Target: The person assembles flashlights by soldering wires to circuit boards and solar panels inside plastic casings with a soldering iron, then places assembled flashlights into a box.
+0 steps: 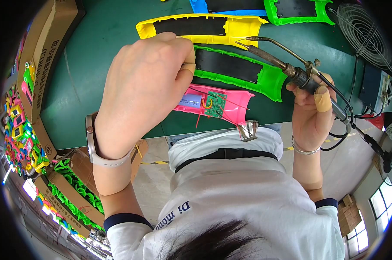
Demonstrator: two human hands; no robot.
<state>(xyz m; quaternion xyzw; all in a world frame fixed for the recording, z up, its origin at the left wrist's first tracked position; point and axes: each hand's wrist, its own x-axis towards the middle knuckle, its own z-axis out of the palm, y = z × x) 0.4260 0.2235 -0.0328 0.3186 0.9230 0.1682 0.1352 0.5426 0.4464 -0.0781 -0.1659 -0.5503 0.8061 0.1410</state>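
Note:
My right hand point(311, 115) grips a soldering iron point(301, 79) that has a thin metal wire-feed tube clamped to it; the tip points left, over the lower edge of a yellow plastic shell point(244, 27). Closed in a pinch, my left hand point(144, 86) covers the left ends of a green shell point(272, 82) and a pink shell point(236, 97). Whatever its fingers hold is hidden. Inside the pink shell lie a blue-purple battery cell point(190, 101) and a green circuit board point(216, 104) with red and yellow wires. Finger covers show on both hands.
A shiny metal cup point(248, 131) sits at the table's near edge. Blue point(199, 6) and green shells point(282, 19) lie at the back. A round fan grille point(364, 34) stands back right, with cables below. Cardboard boxes point(53, 56) and colourful plastic parts fill the left side.

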